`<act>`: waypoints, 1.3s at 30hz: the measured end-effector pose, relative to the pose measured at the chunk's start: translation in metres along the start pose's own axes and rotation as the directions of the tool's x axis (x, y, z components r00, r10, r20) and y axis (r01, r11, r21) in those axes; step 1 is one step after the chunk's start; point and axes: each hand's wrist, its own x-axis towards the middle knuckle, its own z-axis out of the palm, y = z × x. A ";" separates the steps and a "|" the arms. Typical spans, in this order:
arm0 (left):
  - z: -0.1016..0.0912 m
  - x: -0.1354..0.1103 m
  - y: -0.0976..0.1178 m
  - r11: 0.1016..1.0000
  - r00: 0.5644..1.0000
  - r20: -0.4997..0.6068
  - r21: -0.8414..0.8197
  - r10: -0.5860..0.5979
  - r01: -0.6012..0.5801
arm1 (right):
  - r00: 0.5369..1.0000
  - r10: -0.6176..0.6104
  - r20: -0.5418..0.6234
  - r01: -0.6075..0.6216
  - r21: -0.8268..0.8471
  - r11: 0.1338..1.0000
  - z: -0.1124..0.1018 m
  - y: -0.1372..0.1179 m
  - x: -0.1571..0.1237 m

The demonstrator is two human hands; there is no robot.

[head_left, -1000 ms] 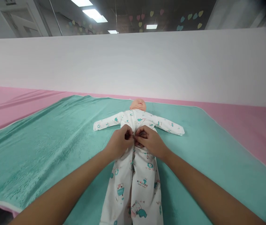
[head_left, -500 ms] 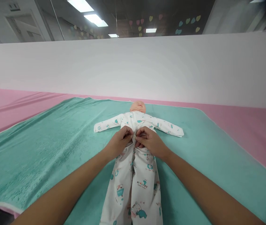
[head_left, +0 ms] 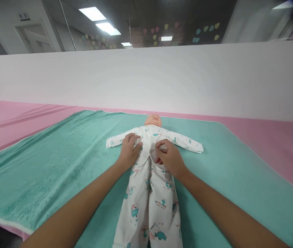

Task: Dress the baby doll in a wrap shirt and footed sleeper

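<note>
A baby doll (head_left: 153, 120) lies on its back, its arms spread out to the sides. It wears a white long-sleeved baby shirt (head_left: 146, 132) and white trousers (head_left: 138, 206), both printed with small teal and pink animals. The shirt's two front panels meet at the middle, and their hems part in a small inverted V over the waist. My left hand (head_left: 130, 150) rests on the left panel, fingers apart and holding nothing. On the right panel my right hand (head_left: 170, 156) has its fingers curled close together near the front edge, apparently pinching the cloth; the fingertips are partly hidden.
A teal plush blanket (head_left: 66, 165) lies under the doll, over a pink sheet (head_left: 270, 144). Behind stands a low white wall (head_left: 146, 79) with dark glass (head_left: 146, 20) above it, showing ceiling lights and heart-shaped stickers.
My left hand has moved off the front edge to the left, and its fingers have spread. My right hand has shifted slightly right. The shirt front now lies flatter, and the view has tilted up slightly.
</note>
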 end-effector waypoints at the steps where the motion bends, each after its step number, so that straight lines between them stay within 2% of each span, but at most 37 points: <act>1: -0.002 0.004 -0.014 0.997 0.999 -0.006 0.064 -0.032 0.032 | 0.997 -0.035 -0.063 0.033 -0.040 0.999 -0.007 0.004 0.004; 2: -0.005 0.008 -0.028 0.987 0.997 -0.014 0.138 -0.079 0.080 | 0.986 -0.086 -0.144 0.072 -0.098 0.993 -0.017 0.011 0.008; 4: -0.016 0.015 -0.057 0.940 0.976 -0.012 0.265 -0.219 0.214 | 0.927 -0.207 -0.311 0.126 -0.262 0.957 -0.044 0.030 0.020; 6: -0.031 0.022 -0.082 0.863 0.919 0.004 0.346 -0.393 0.367 | 0.873 -0.260 -0.412 0.082 -0.402 0.912 -0.080 0.055 0.032; 10: -0.058 0.029 -0.112 0.740 0.808 0.031 0.423 -0.589 0.523 | 0.870 -0.016 -0.493 -0.302 -0.558 0.773 -0.150 0.096 0.039; 13: -0.064 0.031 -0.120 0.720 0.764 0.065 0.392 -0.642 0.572 | 0.863 0.113 -0.493 -0.424 -0.582 0.694 -0.175 0.104 0.034; 16: -0.060 0.032 -0.118 0.782 0.789 0.078 0.224 -0.610 0.582 | 0.896 0.158 -0.415 -0.399 -0.597 0.696 -0.175 0.100 0.031; 18: -0.058 0.031 -0.112 0.787 0.786 0.055 -0.010 -0.616 0.617 | 0.909 0.133 -0.395 -0.345 -0.534 0.772 -0.171 0.099 0.031; 20: -0.060 0.032 -0.105 0.712 0.773 0.049 -0.355 -0.633 0.606 | 0.887 0.079 -0.455 -0.257 -0.342 0.904 -0.169 0.099 0.033; 22: -0.064 0.033 -0.099 0.568 0.782 0.029 -0.671 -0.622 0.476 | 0.842 0.075 -0.534 -0.117 -0.047 0.992 -0.170 0.100 0.036; 24: -0.069 0.035 -0.098 0.460 0.807 -0.022 -0.831 -0.591 0.314 | 0.832 0.114 -0.543 -0.005 0.198 0.980 -0.175 0.102 0.039; 25: -0.071 0.036 -0.099 0.435 0.819 -0.040 -0.861 -0.573 0.263 | 0.840 0.134 -0.527 0.009 0.260 0.966 -0.178 0.104 0.041; 28: -0.072 0.037 -0.111 0.414 0.834 -0.045 -0.882 -0.550 0.226 | 0.826 0.183 -0.534 -0.053 0.249 0.967 -0.190 0.113 0.045; 31: -0.069 0.036 -0.126 0.408 0.808 -0.035 -0.876 -0.588 0.258 | 0.776 0.204 -0.597 -0.117 0.181 0.976 -0.199 0.125 0.046; 33: -0.065 0.034 -0.133 0.431 0.796 -0.028 -0.852 -0.605 0.298 | 0.765 0.204 -0.611 -0.143 0.148 0.979 -0.202 0.130 0.047; 34: -0.064 0.034 -0.134 0.464 0.793 -0.026 -0.822 -0.609 0.329 | 0.763 0.200 -0.614 -0.157 0.124 0.980 -0.202 0.132 0.047; 37: -0.058 0.033 -0.134 0.680 0.804 -0.050 -0.565 -0.593 0.467 | 0.778 0.164 -0.606 -0.205 0.002 0.979 -0.193 0.129 0.047; 39: -0.053 0.033 -0.127 0.805 0.830 -0.088 -0.317 -0.551 0.501 | 0.782 0.046 -0.622 -0.211 -0.194 0.958 -0.177 0.119 0.043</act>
